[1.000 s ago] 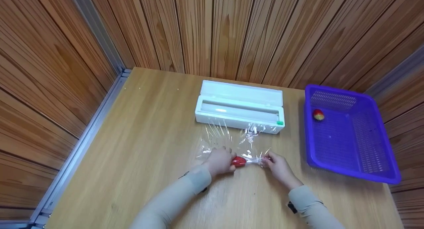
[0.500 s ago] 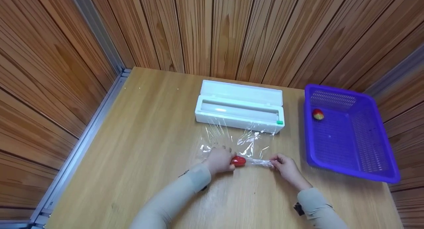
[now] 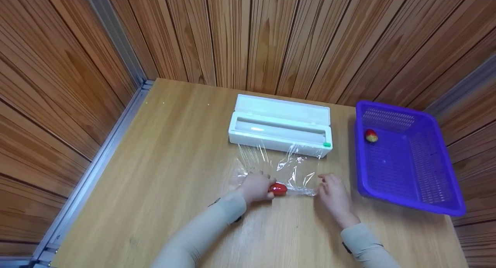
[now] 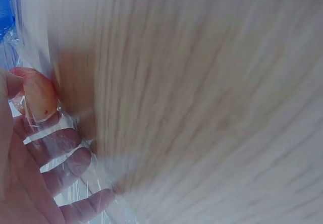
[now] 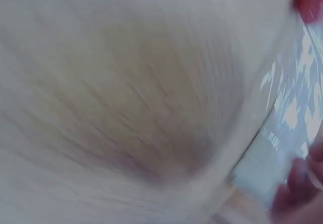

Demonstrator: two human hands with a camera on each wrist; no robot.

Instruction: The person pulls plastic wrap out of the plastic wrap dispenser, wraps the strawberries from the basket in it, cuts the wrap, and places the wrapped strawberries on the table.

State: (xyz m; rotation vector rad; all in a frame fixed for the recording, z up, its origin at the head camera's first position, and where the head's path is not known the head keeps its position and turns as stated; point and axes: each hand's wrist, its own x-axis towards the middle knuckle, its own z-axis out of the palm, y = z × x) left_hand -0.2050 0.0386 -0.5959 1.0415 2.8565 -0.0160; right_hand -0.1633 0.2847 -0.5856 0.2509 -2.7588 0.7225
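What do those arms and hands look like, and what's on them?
The left sleeve and right sleeve are long and pale beige-grey, close-fitting at the wrists. A small dark piece shows at each, too small to identify. The left hand and right hand wear no gloves.

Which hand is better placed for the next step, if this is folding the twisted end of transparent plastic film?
Probably the right hand: it is at the outer tip of the twisted film end. The left hand holds the small, oval, red-and-yellow fruit, so seems less free.
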